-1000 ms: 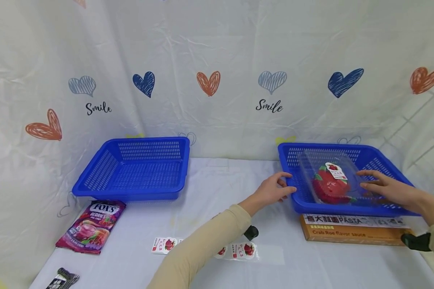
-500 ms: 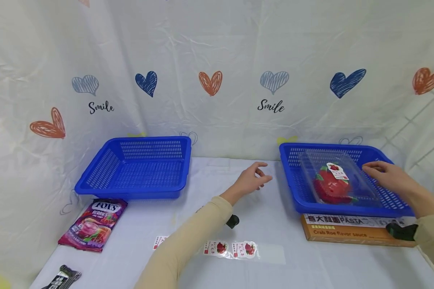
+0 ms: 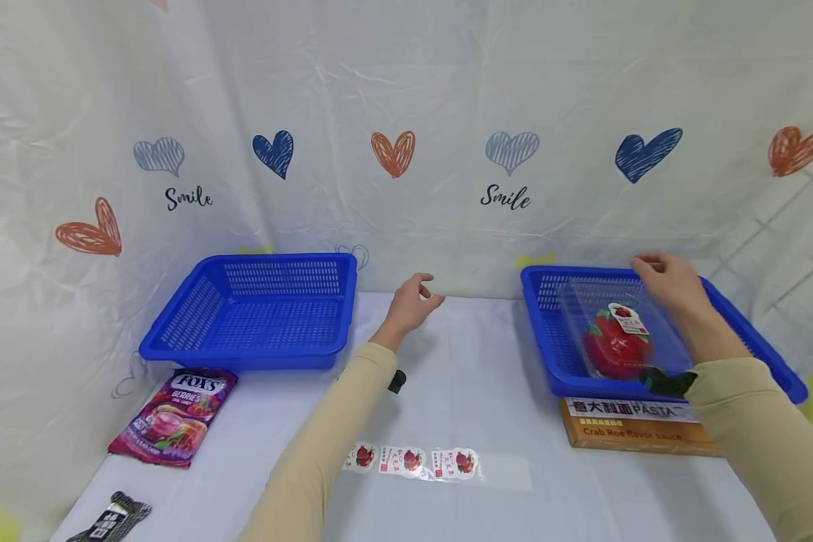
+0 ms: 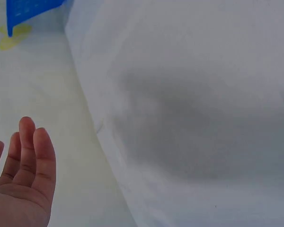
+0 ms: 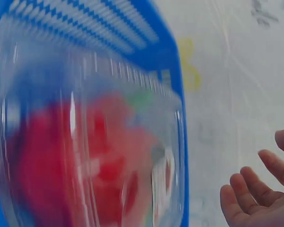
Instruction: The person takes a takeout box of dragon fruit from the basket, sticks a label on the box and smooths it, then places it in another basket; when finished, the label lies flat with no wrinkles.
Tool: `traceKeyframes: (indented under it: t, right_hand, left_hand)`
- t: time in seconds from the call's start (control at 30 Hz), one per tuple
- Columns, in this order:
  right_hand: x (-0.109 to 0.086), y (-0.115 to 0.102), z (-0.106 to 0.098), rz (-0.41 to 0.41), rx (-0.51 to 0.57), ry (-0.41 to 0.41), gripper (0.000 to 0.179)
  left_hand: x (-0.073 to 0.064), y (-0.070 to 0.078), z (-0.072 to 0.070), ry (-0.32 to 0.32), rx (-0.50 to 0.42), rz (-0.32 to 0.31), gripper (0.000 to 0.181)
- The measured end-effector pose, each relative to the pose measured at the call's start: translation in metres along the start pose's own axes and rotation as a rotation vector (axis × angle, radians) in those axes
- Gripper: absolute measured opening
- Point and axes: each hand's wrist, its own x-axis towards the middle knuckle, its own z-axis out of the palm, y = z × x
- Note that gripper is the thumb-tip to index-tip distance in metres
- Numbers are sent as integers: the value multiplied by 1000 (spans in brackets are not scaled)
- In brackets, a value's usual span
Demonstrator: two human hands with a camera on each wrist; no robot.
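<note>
My left hand (image 3: 409,305) hovers above the white table between two blue baskets, fingers loosely bent and nothing held; the left wrist view shows the same hand (image 4: 27,177) with spread fingers. Over the far side of the right blue basket (image 3: 540,342) is my right hand (image 3: 674,286), also holding nothing. In the right wrist view its fingers (image 5: 248,204) are apart from the basket and box. A clear plastic box (image 3: 660,354) lies tilted in that basket, with a red dragon fruit (image 3: 613,354) inside and a white fruit label (image 3: 628,319) on its lid.
The left blue basket (image 3: 244,360) stands at the back left, a purple candy bag (image 3: 175,418) before it. A pasta box (image 3: 623,433) lies before the right basket. A strip of fruit stickers (image 3: 413,461) and a dark packet (image 3: 111,519) lie nearer.
My left hand has left the right basket's edge and moved left. My right hand has come off the clear box and moved up and left, over the basket's far side.
</note>
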Motion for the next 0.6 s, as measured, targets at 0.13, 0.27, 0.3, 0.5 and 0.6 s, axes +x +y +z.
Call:
traceKeyframes:
  t: [0.13,0.27,0.3,0.5,0.6]
  right_hand:
    - [3,-16,21,-31,19,-17,73]
    - [2,-26,39,-70,26,-34,69]
    - [2,-28,44,-83,26,-33,68]
    - [2,-38,75,-114,-3,-27,61]
    - [4,-48,89,-149,-22,-5,57]
  left_hand:
    - [0,-6,-9,48,18,-16,52]
    - [-2,-9,-13,75,53,-29,50]
    - [-3,-10,-13,78,74,-34,49]
    - [-9,-13,-16,105,251,-55,45]
    - [-9,-12,-20,130,403,-12,43]
